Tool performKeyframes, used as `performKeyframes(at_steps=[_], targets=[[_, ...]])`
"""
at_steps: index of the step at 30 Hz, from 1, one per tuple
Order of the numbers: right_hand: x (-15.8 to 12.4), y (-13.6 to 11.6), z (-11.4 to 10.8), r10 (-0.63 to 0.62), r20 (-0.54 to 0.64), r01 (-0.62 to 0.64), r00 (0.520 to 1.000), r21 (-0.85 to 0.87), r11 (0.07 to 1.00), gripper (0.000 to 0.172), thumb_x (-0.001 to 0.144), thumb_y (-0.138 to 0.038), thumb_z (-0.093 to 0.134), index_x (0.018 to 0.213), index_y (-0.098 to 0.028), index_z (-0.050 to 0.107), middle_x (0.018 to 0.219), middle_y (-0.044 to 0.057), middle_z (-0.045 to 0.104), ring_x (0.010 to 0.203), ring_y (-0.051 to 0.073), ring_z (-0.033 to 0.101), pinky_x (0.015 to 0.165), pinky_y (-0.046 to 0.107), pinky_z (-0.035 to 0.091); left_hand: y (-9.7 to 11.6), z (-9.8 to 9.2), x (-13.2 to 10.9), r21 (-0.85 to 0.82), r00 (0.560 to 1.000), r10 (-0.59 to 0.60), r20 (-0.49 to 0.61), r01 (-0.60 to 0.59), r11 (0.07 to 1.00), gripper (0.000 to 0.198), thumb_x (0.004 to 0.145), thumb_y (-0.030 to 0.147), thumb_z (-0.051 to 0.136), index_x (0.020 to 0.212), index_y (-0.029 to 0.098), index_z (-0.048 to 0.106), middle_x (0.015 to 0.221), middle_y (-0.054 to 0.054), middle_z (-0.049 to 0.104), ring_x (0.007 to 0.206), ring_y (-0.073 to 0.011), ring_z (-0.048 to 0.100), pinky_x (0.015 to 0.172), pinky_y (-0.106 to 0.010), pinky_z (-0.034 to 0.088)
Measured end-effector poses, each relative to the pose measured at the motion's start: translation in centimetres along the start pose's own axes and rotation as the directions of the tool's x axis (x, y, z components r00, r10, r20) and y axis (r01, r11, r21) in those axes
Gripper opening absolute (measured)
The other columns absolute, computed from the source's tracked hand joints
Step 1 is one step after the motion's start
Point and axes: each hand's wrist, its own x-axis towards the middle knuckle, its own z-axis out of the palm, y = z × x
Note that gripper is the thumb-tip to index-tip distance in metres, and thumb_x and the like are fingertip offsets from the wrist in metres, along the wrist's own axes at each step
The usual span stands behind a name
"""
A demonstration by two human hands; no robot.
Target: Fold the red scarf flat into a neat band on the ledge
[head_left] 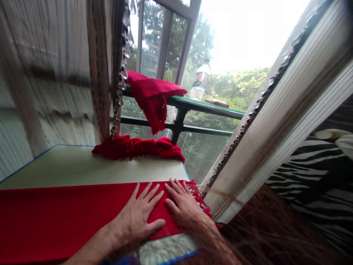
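A red fringed scarf (pixel 63 217) lies spread flat across the near part of a pale table (pixel 82 167). My left hand (pixel 139 217) rests palm down on it, fingers stretched out. Beside it, my right hand (pixel 183 206) also lies flat and open near the scarf's fringed right end (pixel 200 198). Neither hand holds anything. A second red scarf (pixel 138 147) lies bunched at the table's far edge. A third red scarf (pixel 153 95) hangs folded over the green window rail (pixel 204 106).
A plastic water bottle (pixel 200 81) and a small flat object (pixel 217 102) stand on the rail. Pale curtains (pixel 55 73) with a beaded edge hang at left, another curtain (pixel 275 129) at right. Zebra-striped fabric (pixel 314 176) lies far right. Strands of hair (pixel 261 228) cross the lower right.
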Motion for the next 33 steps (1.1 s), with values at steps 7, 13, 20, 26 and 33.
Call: performKeyframes(at_steps=[7,13,20,26,33], targets=[[-0.4,3.9,-3.5,0.102,-0.269,-0.031,0.958,0.255,0.966,0.054,0.103,-0.050,0.041,0.152,-0.027,0.047,0.165,0.013,0.041,0.154,0.027,0.034,0.127,0.058,0.026,-2.6,-8.0,5.2,-0.455,0.818,-0.261,-0.513,-0.001,0.890,0.060,0.095,0.062,0.049,0.130,0.016,0.066,0.131,-0.015,0.070,0.122,-0.0321,0.065,0.109,-0.050,0.048],[-3.7,4.1,-4.5,0.046,-0.356,-0.002,0.934,0.123,0.992,0.048,0.099,-0.039,0.054,0.147,-0.037,0.051,0.160,0.010,0.048,0.148,0.031,0.045,0.119,0.063,0.039,-0.9,-10.6,10.7,-0.368,0.891,0.066,-0.449,-0.252,0.895,0.044,0.096,0.048,0.051,0.121,0.020,0.073,0.119,-0.010,0.076,0.110,-0.0276,0.071,0.100,-0.040,0.053],[-10.8,4.5,-4.5,-0.102,-0.317,0.057,0.943,-0.147,0.987,0.024,0.096,-0.028,0.058,0.112,-0.041,0.070,0.102,0.001,0.076,0.091,0.023,0.073,0.080,0.039,0.059,-2.5,-3.0,7.5,0.060,0.920,0.376,-0.115,-0.371,0.927,0.059,0.099,0.055,0.053,0.151,0.027,0.050,0.161,-0.012,0.043,0.153,-0.0376,0.030,0.125,-0.065,0.020],[-10.9,4.8,-3.0,-0.158,-0.262,0.079,0.952,-0.289,0.954,0.015,0.098,-0.032,0.058,0.108,-0.035,0.069,0.103,0.000,0.077,0.090,0.019,0.072,0.083,0.038,0.054,-1.7,0.4,4.3,0.077,0.895,0.444,-0.039,-0.440,0.895,0.076,0.098,0.062,0.053,0.163,0.041,0.020,0.169,-0.003,0.027,0.156,-0.0385,0.022,0.125,-0.066,0.019],[-10.9,4.0,-3.5,-0.212,-0.262,0.117,0.941,-0.338,0.934,0.019,0.099,-0.024,0.053,0.110,-0.032,0.067,0.105,0.002,0.078,0.088,0.021,0.072,0.078,0.038,0.059,-0.1,2.9,3.7,0.036,0.939,0.343,-0.037,-0.342,0.939,0.071,0.096,0.072,0.046,0.159,0.046,0.026,0.168,0.000,0.026,0.154,-0.0391,0.026,0.122,-0.072,0.020]])
